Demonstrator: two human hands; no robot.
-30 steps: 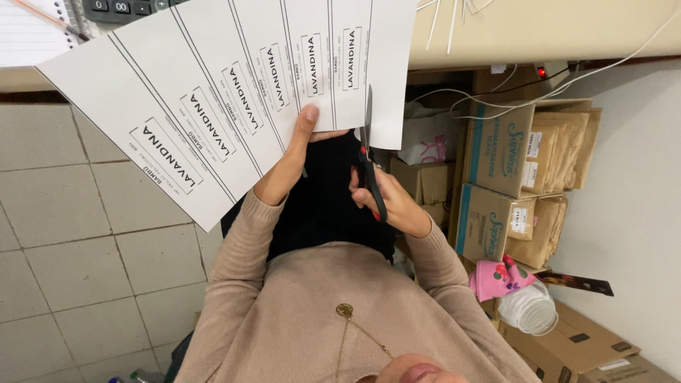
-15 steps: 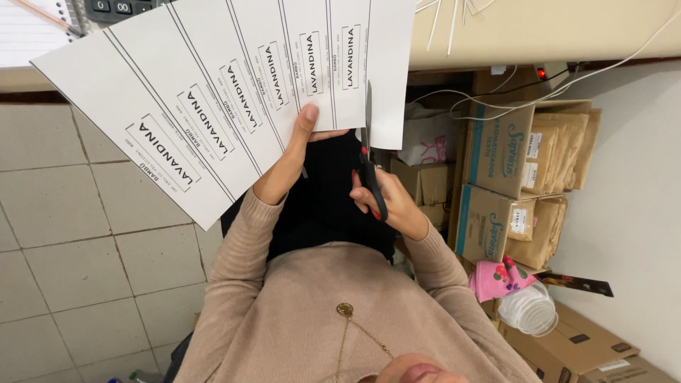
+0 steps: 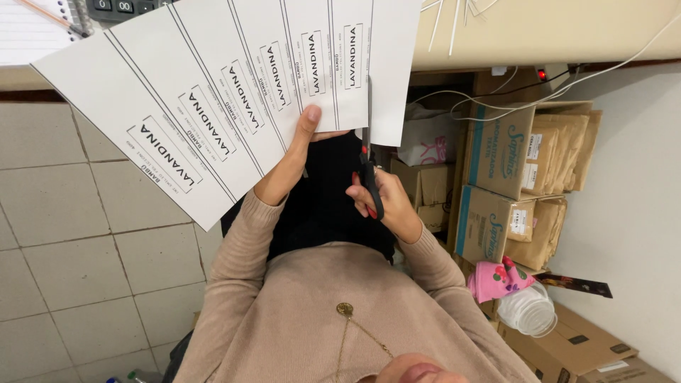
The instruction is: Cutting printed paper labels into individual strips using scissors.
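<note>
— Left hand [image 3: 294, 152] first: what is it doing?

— It is clamped on the lower edge of a big white sheet [image 3: 213, 92], thumb lying up the front of the paper and the other fingers hidden behind it. The sheet is held up in the air in front of the tabletop [image 3: 539, 32], tilted so its left corner points down toward the tiled floor [image 3: 78, 241].

— What is on the sheet?

— Long black lines split it into narrow strips, each with a small boxed label printed on it. It fans from the far left across to just right of centre.

— And the right hand [image 3: 386, 202]?

— Closed around the handles of black scissors [image 3: 367, 167], fingers through the loops. The blades point straight up into the sheet's lower edge, along one of the printed lines near its right side. I cannot tell how far the blades stand apart, since they show edge-on.

— How near are the two hands?

— Close, not touching; a dark garment shows between them, above beige sleeves.

— Anything around them?

— Going down in size: stacked cardboard boxes [image 3: 496, 184] under the tabletop at right, with brown paper bags [image 3: 560, 177] tucked beside them; a clear plastic tub [image 3: 528, 312] lower right, with a pink cloth [image 3: 496, 278] touching it; white cables [image 3: 496, 106] trailing over the boxes; a calculator [image 3: 120, 7] and a notebook [image 3: 32, 32] at top left; a small round pendant [image 3: 345, 309] on the chest.
</note>
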